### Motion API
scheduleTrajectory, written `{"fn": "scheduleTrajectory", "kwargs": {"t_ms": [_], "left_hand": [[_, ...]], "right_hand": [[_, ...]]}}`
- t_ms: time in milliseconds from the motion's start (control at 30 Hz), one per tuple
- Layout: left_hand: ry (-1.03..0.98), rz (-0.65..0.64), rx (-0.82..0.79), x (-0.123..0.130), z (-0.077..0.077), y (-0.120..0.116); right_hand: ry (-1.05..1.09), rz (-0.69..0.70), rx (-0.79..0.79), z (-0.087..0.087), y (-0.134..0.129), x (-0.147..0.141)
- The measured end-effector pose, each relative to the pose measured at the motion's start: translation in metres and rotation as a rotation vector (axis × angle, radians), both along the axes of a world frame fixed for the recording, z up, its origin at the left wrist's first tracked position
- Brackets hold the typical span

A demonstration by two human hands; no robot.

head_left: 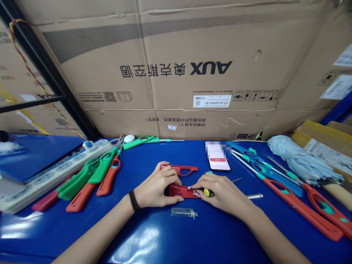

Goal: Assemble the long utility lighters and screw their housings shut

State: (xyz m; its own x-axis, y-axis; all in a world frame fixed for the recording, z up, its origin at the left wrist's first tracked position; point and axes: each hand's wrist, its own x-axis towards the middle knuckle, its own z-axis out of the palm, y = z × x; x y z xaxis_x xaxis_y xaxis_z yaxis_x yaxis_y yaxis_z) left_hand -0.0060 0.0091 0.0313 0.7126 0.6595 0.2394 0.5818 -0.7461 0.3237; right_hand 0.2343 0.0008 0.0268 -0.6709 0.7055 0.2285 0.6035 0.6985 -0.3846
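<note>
Left hand (161, 186), dark band on wrist, grasps left end of open red casing (180, 190), which lies on blue table (132, 234). Clear fuel tank (183, 212) lies just below casing. Right hand (220, 191) grips yellow-black screwdriver (208, 192) at casing's right end. Phone (218, 163) lies beyond right hand.

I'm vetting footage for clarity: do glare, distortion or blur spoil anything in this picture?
Head view: white glare on the blue tabletop, lower centre and far left; wide-angle stretching toward the edges; pixelation over the upper part of the phone; fine detail inside the red casing looks soft, too small to read well.
</note>
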Motion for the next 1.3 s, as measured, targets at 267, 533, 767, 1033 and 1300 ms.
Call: {"fn": "scheduleTrajectory", "kwargs": {"t_ms": [267, 533, 767, 1033, 1300], "left_hand": [[-0.009, -0.012, -0.031, 0.001, -0.001, 0.0], [-0.012, -0.014, -0.055, 0.0, -0.003, -0.001], [-0.011, -0.015, -0.03, 0.0, -0.002, 0.0], [-0.022, -0.064, 0.062, 0.003, -0.004, -0.003], [-0.004, -0.108, 0.069, 0.006, -0.011, 0.002]], "right_hand": [[-0.051, 0.007, -0.014, -0.002, -0.001, -0.003], [-0.088, 0.027, -0.009, 0.0, -0.002, -0.008], [-0.075, 0.05, 0.127, 0.001, -0.004, -0.009], [0.293, -0.155, 0.545, 0.011, 0.005, 0.02], [0.319, -0.327, 0.511, 0.017, 0.013, 0.042]]}}
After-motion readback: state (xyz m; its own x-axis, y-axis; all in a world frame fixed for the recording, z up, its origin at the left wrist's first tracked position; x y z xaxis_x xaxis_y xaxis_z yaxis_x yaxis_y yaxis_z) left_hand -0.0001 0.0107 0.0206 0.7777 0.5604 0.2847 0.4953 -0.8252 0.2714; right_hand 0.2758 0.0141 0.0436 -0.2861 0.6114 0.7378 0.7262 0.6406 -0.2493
